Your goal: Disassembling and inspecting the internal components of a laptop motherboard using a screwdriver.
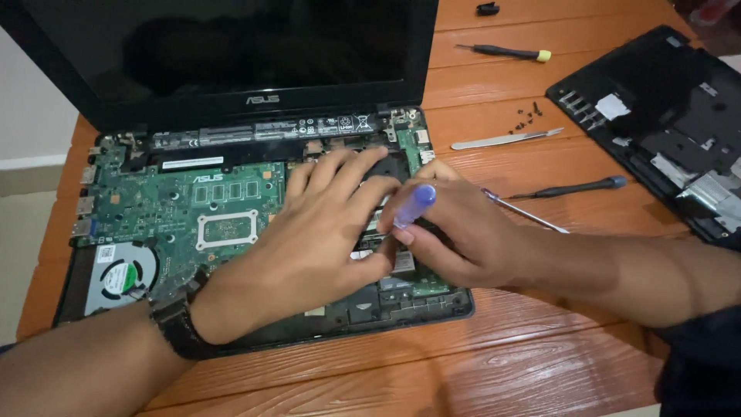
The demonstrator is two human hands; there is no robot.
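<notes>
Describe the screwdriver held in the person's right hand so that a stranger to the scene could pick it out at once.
Start at the opened laptop on the orange wooden table. Over its right side, the right hand grips a screwdriver. Its translucent blue-violet handle differs from the black-handled ones lying on the table.

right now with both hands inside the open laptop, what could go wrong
The right hand drives a blue-handled screwdriver over the bare green board; a slip could gouge it. The left hand presses flat on exposed parts, which may strain them. The loose black screws near the metal pry tool could roll away.
</notes>
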